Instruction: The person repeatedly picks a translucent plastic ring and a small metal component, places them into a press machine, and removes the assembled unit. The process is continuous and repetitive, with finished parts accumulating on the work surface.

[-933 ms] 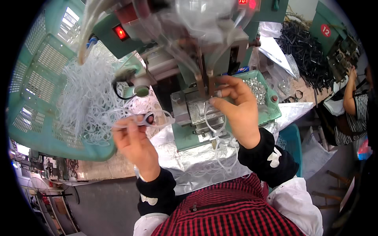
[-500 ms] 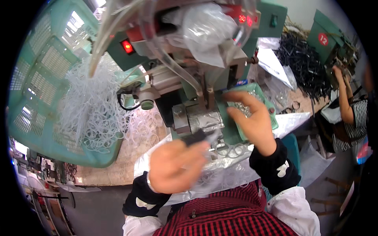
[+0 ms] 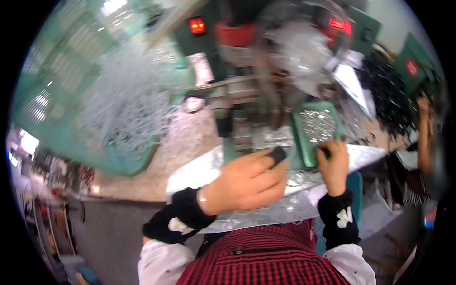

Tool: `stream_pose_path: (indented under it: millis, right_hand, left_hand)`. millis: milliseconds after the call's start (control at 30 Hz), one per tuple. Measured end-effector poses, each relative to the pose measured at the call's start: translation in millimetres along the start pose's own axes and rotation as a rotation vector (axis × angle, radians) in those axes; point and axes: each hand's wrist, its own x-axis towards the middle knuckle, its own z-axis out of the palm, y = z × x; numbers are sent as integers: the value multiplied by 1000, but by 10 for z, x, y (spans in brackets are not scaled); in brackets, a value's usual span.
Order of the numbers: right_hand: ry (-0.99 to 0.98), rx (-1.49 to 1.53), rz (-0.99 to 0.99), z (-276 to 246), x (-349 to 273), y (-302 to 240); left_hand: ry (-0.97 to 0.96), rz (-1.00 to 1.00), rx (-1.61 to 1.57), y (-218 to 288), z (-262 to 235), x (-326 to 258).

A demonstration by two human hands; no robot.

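Green perforated basket up and left of the left hand, heaped with clear plastic eyeglass frames; foil sheet just left of and under that hand. Left hand half closed, fingers bent, small black piece at its fingertips; can't tell if gripped or worn. More clear frames, loose, just below it. Metal fixture of the bench machine just above it, blurred. Green tray up and left of the right hand, small silvery metal parts inside. Right hand at tray's near corner, fingers curled in nearly to the thumb; can't tell what's held. Black parts pile well up-right of it, co-worker's arm farther right.
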Motion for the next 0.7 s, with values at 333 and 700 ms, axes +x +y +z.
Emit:
stream_pose_path:
  millis: [333,700]
  right_hand:
    - [111,508,273,52,-7,75]
    - [11,607,293,266,293,-243]
  left_hand:
    - [635,-896,433,442,-935,-838]
    - [-475,-752,1002,-1368,-822,-1917]
